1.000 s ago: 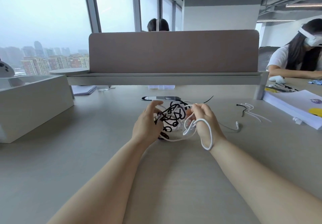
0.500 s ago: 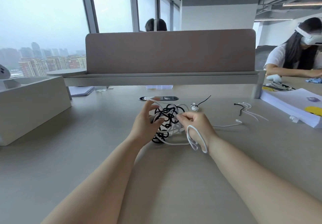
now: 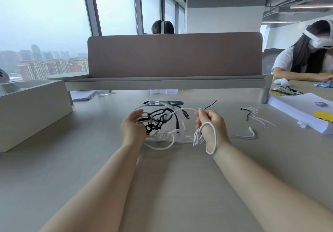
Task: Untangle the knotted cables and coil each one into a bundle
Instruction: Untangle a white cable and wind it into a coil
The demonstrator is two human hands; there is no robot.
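Observation:
A tangle of black cable [image 3: 158,121] and white cable [image 3: 167,136] lies on the grey desk [image 3: 162,177] between my hands. My left hand [image 3: 132,128] holds the left side of the black knot, fingers curled round its strands. My right hand [image 3: 211,127] pinches a white strand at its fingertips. That strand arcs left over the tangle. Several white loops [image 3: 207,138] are wrapped round my right palm and wrist. Two black plug ends [image 3: 186,115] hang loose in the middle.
Spare cable ties [image 3: 255,115] and a white cable end [image 3: 251,132] lie to the right. A paper stack [image 3: 302,112] sits far right, a beige box [image 3: 32,109] at left, a divider [image 3: 174,55] behind. A person sits at right.
My hands have moved apart. The tight ball of cables has loosened and spread, with a white strand now stretched between my hands and black plug ends hanging free.

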